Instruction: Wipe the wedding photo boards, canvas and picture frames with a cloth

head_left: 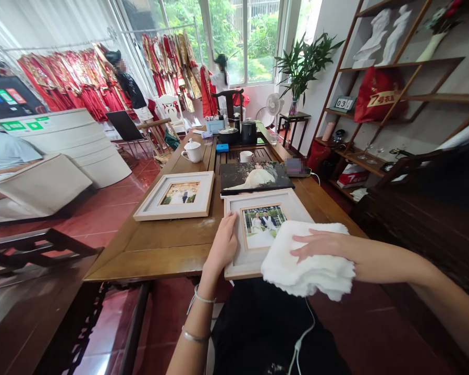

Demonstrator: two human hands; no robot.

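A white-framed wedding photo (263, 208) lies flat at the near edge of the wooden table (168, 245). My left hand (222, 245) rests on the frame's left side, fingers flat and together, steadying it. My right hand (320, 244) lies flat, fingers stretched out, on a folded white towel (308, 265) that covers the frame's lower right corner. A second white-framed photo (177, 194) lies to the left, and a dark frameless photo print (254, 177) lies just behind.
Farther back on the table stand a white cup (193, 151), a small bowl (245, 155), kettles (248, 131) and a tea tray. A wooden shelf (375, 104) is at right and a dark bench (31, 250) at left. People stand by racks of red garments (74, 83).
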